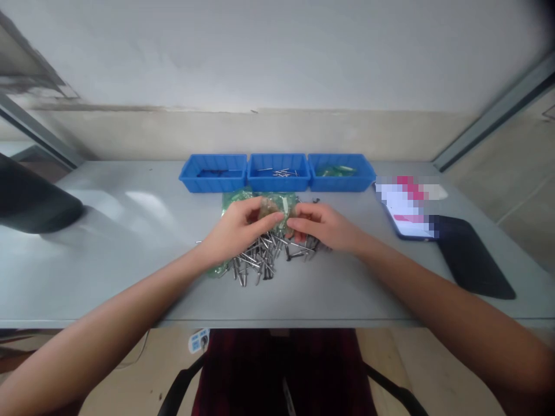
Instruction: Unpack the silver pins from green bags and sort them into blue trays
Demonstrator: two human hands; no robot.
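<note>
Both hands are closed on a small clear plastic bag (274, 207) with a white strip on it. My left hand (237, 230) pinches its left side between thumb and fingers. From the right, my right hand (326, 226) grips the other side with bent fingers. What the bag contains is blurred. Below the hands lies a loose pile of silver blind rivets (254, 261), mixed with some dark screws (288, 253). Greenish plastic bags (232, 199) lie behind and under my left hand, partly hidden by it.
Along the back stand three blue bins: the left bin (212, 185) holds dark screws, the middle bin (278, 184) silver rivets, the right bin (340, 184) green plastic bags. A phone (401, 214) and black pad (474, 257) lie right; a dark cylinder (39, 199) stands left.
</note>
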